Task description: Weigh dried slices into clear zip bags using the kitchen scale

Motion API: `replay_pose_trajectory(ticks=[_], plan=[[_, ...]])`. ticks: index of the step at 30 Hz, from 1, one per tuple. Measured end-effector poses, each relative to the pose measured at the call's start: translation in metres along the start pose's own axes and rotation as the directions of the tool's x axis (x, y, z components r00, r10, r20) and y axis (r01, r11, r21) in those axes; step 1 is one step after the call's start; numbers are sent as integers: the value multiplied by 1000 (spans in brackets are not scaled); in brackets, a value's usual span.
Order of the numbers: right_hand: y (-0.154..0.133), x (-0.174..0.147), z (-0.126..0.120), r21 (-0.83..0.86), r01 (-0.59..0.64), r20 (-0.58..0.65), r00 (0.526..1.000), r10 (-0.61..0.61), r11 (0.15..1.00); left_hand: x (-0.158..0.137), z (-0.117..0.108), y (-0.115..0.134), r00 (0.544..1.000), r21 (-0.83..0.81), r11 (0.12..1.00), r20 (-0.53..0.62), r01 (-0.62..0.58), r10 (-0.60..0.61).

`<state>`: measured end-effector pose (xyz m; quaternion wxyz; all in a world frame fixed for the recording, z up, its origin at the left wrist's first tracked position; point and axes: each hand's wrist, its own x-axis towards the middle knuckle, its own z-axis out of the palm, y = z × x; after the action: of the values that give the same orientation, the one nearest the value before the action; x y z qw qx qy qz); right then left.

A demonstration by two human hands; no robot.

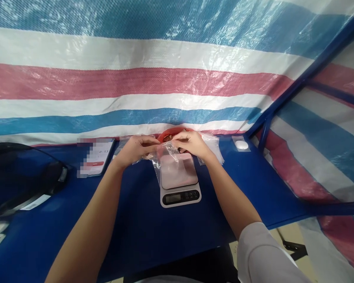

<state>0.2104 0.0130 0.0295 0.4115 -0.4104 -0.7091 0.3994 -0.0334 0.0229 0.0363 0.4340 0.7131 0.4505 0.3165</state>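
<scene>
A clear plastic bag (167,151) hangs between my two hands, above the back part of a small digital scale (180,196). My left hand (138,148) pinches the bag's left upper edge. On the other side, my right hand (191,142) grips its upper right edge with thumb and fingers pressed together. The scale has a shiny square plate and a dark panel with a display and buttons. Just behind my hands stands a red-orange round container (177,131); its contents are mostly hidden.
More clear bags (214,147) lie right of the scale. A white computer mouse (241,145) sits farther right. To the left are a phone-like screen (98,157) and a black headset-like object (44,184). Striped sheeting (135,82) rises behind the blue table (147,236); a blue frame bar (292,88) slants at right.
</scene>
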Motion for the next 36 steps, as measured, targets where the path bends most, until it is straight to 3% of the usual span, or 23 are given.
replay_pose_trajectory(ticks=[8,11,15,18,20,22,26,28,31,36], plan=[[3,3,1,-148,149,113,985,-133,978,2,4,-3,995,106,991,-47,-79,85],[3,2,2,-235,132,88,990,-114,963,0,9,6,976,217,969,-154,-121,156],[1,2,1,-397,125,10,991,-132,909,-5,18,19,907,432,896,-331,-98,259],[-1,2,1,-484,136,-5,987,-158,864,-7,26,24,906,479,877,-355,-37,232],[-4,2,2,-514,150,-1,984,-176,844,-6,31,23,943,400,917,-307,6,128],[-8,1,3,-522,182,38,981,-190,833,-4,34,18,974,204,975,-223,90,-43],[-12,0,6,-521,265,128,964,-233,812,2,35,8,952,-209,939,-76,274,-295],[-10,0,6,-518,276,130,961,-244,809,4,34,5,942,-303,904,-48,303,-332],[-7,0,7,-467,207,134,977,-163,860,5,34,5,935,-378,870,-30,316,-353],[-7,2,7,-363,70,97,995,-37,929,4,37,6,960,-395,886,-30,244,-278]])
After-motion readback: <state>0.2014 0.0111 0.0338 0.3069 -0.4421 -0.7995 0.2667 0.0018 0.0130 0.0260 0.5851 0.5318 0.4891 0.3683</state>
